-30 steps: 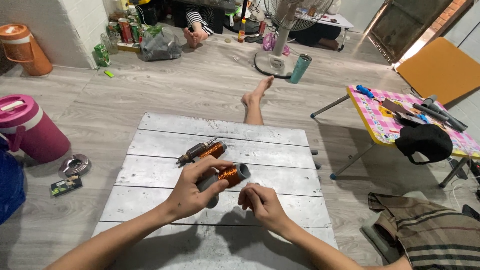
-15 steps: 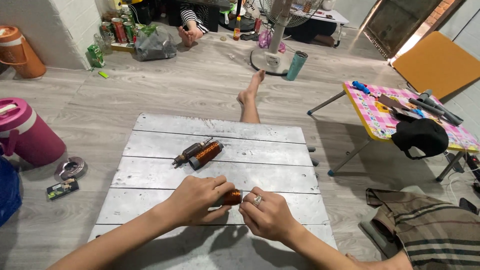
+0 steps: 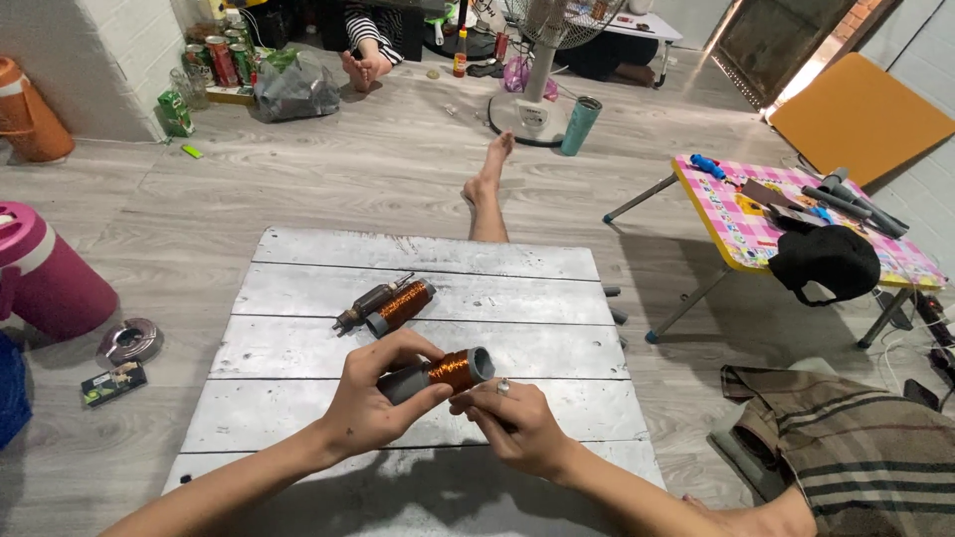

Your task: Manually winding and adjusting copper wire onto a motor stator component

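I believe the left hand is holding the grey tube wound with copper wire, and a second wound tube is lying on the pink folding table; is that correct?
Not quite. The left hand does hold the grey tube wound with copper wire, but the second wound tube lies on the grey plank board, not on the pink folding table, as the head view shows.

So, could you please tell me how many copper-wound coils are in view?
2. One copper-wound coil is held by the left hand, with the right hand touching it. The other coil lies on the white plank board, beside a dark cylindrical part.
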